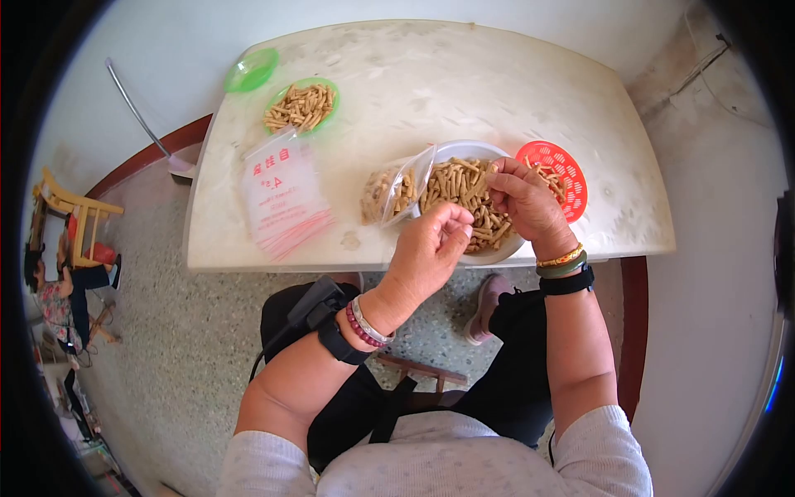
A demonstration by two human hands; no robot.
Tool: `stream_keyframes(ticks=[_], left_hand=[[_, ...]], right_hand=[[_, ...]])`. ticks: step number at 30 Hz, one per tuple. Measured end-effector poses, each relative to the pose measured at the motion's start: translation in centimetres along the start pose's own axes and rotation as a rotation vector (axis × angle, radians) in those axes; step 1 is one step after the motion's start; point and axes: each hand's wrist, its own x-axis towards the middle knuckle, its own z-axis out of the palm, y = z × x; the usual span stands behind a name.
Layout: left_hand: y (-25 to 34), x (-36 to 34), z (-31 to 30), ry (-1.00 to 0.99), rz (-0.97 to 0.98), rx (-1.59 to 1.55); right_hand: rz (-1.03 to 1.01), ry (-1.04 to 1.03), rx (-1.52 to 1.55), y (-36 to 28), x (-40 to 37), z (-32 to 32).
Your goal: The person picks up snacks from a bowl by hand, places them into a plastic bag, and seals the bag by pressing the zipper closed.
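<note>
Head view: the right hand (526,203) pinches one of the snack sticks (458,186) over the white bowl (474,147). The clear bag (394,193) leans on the rim, mouth facing the sticks, so it is close. The left hand (431,248) is curled shut beside it; I cannot tell what is inside.

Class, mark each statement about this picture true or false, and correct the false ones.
1. The white bowl holds snack sticks. True.
2. The red basket touches the green bowl. False: they are far apart, and the basket sits beside the white bowl.
3. The right hand pinches sticks above the white bowl. True.
4. The clear bag is empty. False: it has some sticks in it.
5. The stack of printed bags lies inside the red basket. False: it lies on the table, near the green bowl.
6. The left hand is curled near the table's front edge. True.
</note>
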Motion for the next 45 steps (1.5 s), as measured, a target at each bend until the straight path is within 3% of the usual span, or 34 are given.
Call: stream_keyframes(ticks=[2, 4, 7, 16, 22, 27, 29, 31, 33, 38, 41, 43, 44, 45], left_hand=[[-0.2, 0.3, 0.2, 0.011, 0.022, 0.022], [0.1, 0.5, 0.4, 0.058, -0.169, -0.198], [0.2, 1.1, 0.7, 0.049, -0.269, -0.363], [-0.7, 2.0, 1.0, -0.022, -0.307, -0.484], [-1.3, 1.9, 0.8, -0.096, -0.505, -0.828], [-1.8, 1.9, 0.8, -0.151, -0.512, -0.917], [-1.7, 1.8, 0.8, -0.158, -0.514, -0.929], [-1.2, 1.7, 0.9, -0.139, -0.507, -0.896], [-1.5, 1.7, 1.0, -0.127, -0.502, -0.893], [-2.1, 1.5, 0.9, -0.151, -0.478, -0.866], [-0.8, 1.0, 0.7, -0.160, -0.470, -0.676], [0.4, 0.7, 0.8, -0.114, -0.152, -0.097], [1.2, 0.3, -0.1, -0.081, -0.063, 0.110], [1.2, 0.4, -0.7, 0.022, 0.158, 0.204]], right_hand=[[0.016, -0.002, 0.047, -0.1, -0.5, -0.1], [0.033, -0.008, 0.094, -0.2, -0.8, 0.0], [0.032, -0.009, 0.156, -0.3, -1.3, 0.3], [0.024, -0.092, 0.213, 0.5, -1.6, -0.1], [-0.059, 0.087, 0.236, -0.7, -2.4, 0.1], [0.070, -0.029, 0.415, -0.3, -2.7, -0.7], [0.058, -0.082, 0.294, 0.2, -2.7, -1.0], [0.046, -0.136, 0.170, -0.1, -3.2, -0.1], [-0.057, -0.051, -0.216, -0.4, -4.0, 1.5], [-0.124, -0.142, -0.256, 1.1, -3.4, 1.2], [-0.179, -0.043, -0.211, 0.3, -3.5, 1.7], [-0.259, 0.058, -0.396, -0.2, -3.4, 1.9], [-0.290, 0.097, -0.433, -0.4, -3.6, 2.3], [-0.294, 0.091, -0.430, -0.6, -3.7, 2.8]])
